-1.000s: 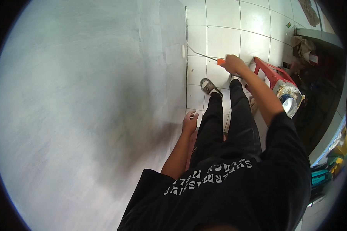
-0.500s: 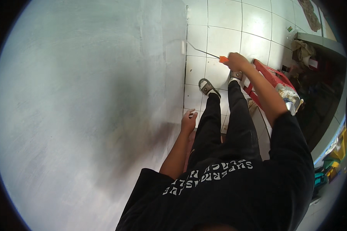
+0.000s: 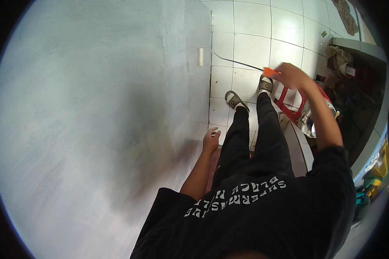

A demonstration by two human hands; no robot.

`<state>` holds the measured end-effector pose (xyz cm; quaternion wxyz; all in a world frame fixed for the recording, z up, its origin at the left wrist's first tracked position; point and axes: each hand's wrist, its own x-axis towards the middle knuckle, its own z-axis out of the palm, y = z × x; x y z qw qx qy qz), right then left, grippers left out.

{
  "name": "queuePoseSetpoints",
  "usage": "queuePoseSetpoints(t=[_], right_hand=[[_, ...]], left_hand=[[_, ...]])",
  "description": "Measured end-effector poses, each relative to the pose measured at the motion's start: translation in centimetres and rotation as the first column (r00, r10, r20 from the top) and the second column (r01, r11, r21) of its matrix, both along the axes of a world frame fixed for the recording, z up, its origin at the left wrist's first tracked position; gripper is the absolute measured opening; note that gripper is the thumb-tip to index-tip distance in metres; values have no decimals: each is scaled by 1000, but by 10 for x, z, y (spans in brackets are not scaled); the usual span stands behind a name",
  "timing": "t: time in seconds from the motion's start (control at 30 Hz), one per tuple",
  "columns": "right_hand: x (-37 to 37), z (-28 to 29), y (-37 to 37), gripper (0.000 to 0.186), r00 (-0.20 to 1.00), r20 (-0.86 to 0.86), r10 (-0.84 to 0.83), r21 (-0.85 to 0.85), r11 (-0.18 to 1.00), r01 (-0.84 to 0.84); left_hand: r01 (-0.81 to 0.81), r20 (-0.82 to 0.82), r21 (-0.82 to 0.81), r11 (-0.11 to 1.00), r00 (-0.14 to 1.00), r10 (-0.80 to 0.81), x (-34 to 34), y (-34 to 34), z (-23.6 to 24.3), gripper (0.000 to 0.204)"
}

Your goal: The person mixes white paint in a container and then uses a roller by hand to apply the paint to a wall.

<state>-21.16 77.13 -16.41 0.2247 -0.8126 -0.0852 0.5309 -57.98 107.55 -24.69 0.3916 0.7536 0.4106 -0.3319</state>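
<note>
My right hand (image 3: 293,76) is closed round the orange handle of a paint roller (image 3: 201,57). The roller's thin bent metal rod reaches leftward across the floor tiles. Its small white sleeve is at the right side of a pale grey-white wall (image 3: 95,77); whether it touches the surface I cannot tell. Beside my left thigh hangs my left hand (image 3: 211,140), holding nothing, its fingers loosely bent and apart, close to the wall's lower edge.
A red plastic stool (image 3: 291,113) with a paint-stained container (image 3: 308,124) stands right of my legs. Farther right, a dark recess (image 3: 354,108) holds cluttered items. My sandalled feet (image 3: 234,100) are on white floor tiles (image 3: 253,47). Brown crumpled material (image 3: 345,17) lies at the far right.
My right hand has moved to the right, drawing the roller's handle with it. The white sleeve now appears slightly lower and farther left. My left hand has barely moved.
</note>
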Motion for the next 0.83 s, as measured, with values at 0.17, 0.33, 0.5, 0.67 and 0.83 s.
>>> queuePoseSetpoints(t=[0.17,0.33,0.5,0.67,0.83], right_hand=[[-12,71,-38,36,975,219,30,30,999,-38],[12,-41,17,44,968,166,190,-44,982,-186],[6,-193,94,33,983,168,67,-41,997,-61],[-2,-188,103,33,994,108,18,-51,999,-12],[-9,-62,54,36,992,121,36,-68,997,-28]], left_hand=[[50,52,18,999,997,-51,10,-2,-11,38],[-45,63,-74,996,997,50,21,-18,-12,38],[-28,94,-83,996,995,36,11,-24,-14,39],[-75,4,-54,996,997,76,-17,-13,-15,39],[-78,-16,-29,997,997,78,-33,0,-13,40]])
